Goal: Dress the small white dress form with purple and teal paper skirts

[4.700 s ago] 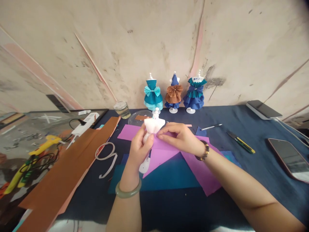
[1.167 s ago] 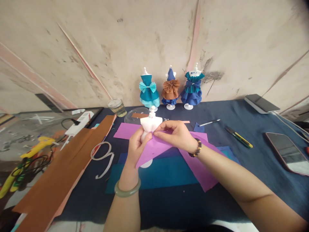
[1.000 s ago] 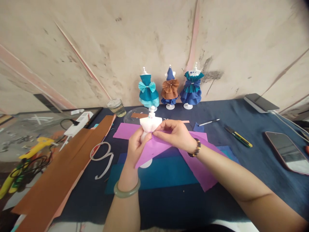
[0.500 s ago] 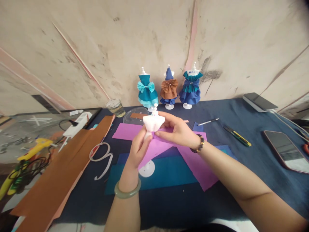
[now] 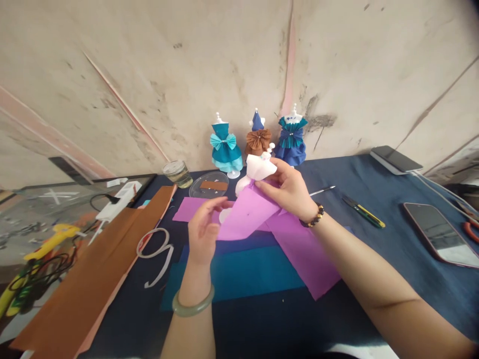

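Observation:
My right hand grips a small white mannequin at its waist, tilted to the right and lifted off the table, with a piece of purple paper pinched against it. My left hand hovers just below and to the left, fingers loosely apart, touching the lower edge of that purple paper. More purple paper lies under my right wrist, over a teal sheet.
Three dressed mini mannequins stand by the wall. A glass jar, a clear dish, brown paper, a white ribbon, a glue gun, a pen, a cutter and phones surround the work.
My right hand has lifted the mannequin up and tilted it to the right. My left hand has let go of it and dropped lower, opening.

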Action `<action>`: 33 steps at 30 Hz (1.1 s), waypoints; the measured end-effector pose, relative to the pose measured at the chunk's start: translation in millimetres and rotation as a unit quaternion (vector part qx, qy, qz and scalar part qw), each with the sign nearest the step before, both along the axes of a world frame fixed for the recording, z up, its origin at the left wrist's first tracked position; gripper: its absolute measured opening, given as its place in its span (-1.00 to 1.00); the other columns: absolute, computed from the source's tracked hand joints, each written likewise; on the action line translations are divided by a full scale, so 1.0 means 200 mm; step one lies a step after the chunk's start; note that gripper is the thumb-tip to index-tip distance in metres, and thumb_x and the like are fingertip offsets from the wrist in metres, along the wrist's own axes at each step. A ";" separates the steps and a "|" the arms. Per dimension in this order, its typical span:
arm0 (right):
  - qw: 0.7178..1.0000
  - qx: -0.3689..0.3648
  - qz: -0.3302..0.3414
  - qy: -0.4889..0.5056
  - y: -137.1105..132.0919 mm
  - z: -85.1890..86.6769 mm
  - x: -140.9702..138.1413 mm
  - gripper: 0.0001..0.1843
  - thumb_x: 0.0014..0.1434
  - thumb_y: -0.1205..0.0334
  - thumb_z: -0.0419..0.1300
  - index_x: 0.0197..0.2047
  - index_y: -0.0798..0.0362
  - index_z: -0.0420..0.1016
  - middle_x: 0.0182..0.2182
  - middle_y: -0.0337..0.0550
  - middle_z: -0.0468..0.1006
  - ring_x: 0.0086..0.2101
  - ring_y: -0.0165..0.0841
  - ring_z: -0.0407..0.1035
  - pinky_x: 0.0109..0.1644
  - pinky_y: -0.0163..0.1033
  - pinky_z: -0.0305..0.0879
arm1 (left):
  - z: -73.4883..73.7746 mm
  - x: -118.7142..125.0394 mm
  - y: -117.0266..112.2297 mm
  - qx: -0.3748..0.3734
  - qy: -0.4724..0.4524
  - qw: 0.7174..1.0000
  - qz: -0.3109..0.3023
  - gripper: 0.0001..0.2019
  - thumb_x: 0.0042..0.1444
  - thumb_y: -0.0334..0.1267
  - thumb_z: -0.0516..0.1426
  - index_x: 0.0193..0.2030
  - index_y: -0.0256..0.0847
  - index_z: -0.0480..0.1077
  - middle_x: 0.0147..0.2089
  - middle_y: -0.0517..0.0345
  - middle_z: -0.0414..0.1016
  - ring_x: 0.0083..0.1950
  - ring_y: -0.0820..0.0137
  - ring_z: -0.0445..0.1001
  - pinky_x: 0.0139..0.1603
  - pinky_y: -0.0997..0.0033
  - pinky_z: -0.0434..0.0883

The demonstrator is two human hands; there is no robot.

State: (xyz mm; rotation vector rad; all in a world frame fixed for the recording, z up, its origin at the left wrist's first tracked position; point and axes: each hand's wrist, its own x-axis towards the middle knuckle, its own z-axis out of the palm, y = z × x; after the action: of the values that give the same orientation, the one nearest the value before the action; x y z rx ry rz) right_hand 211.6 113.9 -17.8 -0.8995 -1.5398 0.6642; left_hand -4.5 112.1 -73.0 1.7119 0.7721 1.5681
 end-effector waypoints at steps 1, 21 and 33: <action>1.000 0.001 -0.008 0.006 0.00 0.00 0.00 -0.52 0.10 0.22 0.29 0.10 0.08 0.37 -0.03 -0.01 0.58 -0.03 -0.23 0.50 0.06 -0.15 0.44 | 0.00 0.00 -0.01 -0.005 0.024 1.000 -0.007 -0.33 0.00 0.36 0.13 -0.07 -0.23 0.54 -0.18 -0.08 0.59 -0.15 0.19 0.54 -0.08 0.22 0.45; 0.998 -0.011 -0.058 0.021 0.02 0.02 0.04 -0.58 0.08 0.19 0.26 0.02 0.02 0.34 -0.28 -0.16 0.52 -0.46 -0.42 0.35 -0.42 -0.29 0.35 | 0.00 0.00 0.04 -0.120 0.174 0.977 0.008 -0.81 -0.01 -0.13 0.26 -0.40 -0.23 0.54 -0.48 0.16 0.49 -0.40 0.39 0.43 -0.31 0.37 0.42; 0.998 0.016 -0.006 -0.062 -0.08 0.02 -0.06 -0.55 0.12 0.26 0.24 0.10 0.04 0.38 -0.20 -0.12 0.57 -0.46 -0.43 0.37 -0.38 -0.30 0.37 | 0.03 0.00 0.01 0.029 0.011 0.999 -0.008 -0.47 0.18 0.06 0.14 0.20 -0.19 0.37 0.17 -0.15 0.47 0.23 0.10 0.41 0.24 0.06 0.31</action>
State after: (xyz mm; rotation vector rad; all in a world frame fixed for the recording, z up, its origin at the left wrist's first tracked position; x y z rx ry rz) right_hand 199.0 97.5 -14.7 -0.9397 -1.6498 0.5835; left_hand -3.6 113.1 -67.5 1.7762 0.7293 1.5771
